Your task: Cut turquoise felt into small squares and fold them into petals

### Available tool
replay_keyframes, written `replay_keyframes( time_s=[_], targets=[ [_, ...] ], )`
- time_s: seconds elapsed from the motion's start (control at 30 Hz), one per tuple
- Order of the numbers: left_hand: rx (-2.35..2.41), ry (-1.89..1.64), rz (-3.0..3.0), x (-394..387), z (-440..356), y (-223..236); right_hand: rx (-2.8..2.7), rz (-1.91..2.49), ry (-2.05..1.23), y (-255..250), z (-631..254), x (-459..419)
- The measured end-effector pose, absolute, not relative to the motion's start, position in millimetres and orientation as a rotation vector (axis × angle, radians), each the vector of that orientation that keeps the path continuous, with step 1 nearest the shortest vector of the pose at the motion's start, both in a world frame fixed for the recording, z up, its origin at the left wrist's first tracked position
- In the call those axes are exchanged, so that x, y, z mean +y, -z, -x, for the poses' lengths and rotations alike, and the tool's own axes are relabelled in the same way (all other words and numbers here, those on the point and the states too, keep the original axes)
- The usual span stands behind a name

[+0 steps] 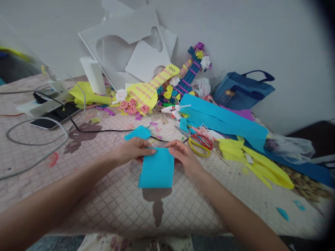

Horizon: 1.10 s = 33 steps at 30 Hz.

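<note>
Between my two hands a rectangle of blue crepe paper (157, 170) hangs just above the table, near its front. My left hand (134, 150) pinches the top left corner, thumb on the near face. At the top right corner my right hand (184, 155) closes on the same sheet; the fingers behind it are partly hidden. Just beyond my left hand lies another small blue paper piece (138, 132). Scissors with red handles (202, 139) and a yellow-handled pair (199, 148) rest to the right of my right hand.
A white glue gun (172, 109) lies behind, near a yellow paper guitar (146, 91) with paper roses. Long blue crepe paper (225, 120) and yellow strips (251, 157) cover the right side. Cables, a phone (54, 116) and a power strip (39, 105) are at left.
</note>
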State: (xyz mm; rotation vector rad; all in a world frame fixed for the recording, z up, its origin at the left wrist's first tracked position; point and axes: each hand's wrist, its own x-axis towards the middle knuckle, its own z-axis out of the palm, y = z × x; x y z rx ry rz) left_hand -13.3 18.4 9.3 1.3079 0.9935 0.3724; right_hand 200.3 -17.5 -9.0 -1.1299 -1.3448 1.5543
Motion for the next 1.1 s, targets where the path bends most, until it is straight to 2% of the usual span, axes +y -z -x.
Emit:
replay_keyframes(
  time_s=[0.13,0.23,0.47,0.6,1.0,1.1],
  targets=[
    [0.962,-0.2,-1.353,20,15,-5,-1.567,1.09,-1.797,8,-208,-15],
    [1.043,-0.194,-1.597,20,14,2,-1.719,1.095,-1.79,14,-212,-14],
    [1.065,-0.224,-1.785,20,11,11,-1.965,1.245,-1.18,23,-204,-20],
    [1.06,-0.237,-1.788,21,11,13,-1.999,1.308,-0.971,24,-194,-19],
    [1.113,-0.249,-1.817,22,13,8,-2.102,1.323,-0.786,30,-188,-13],
    [1.323,-0.437,-2.052,20,15,2,-2.158,1.333,-0.698,32,-187,-14]
  ],
)
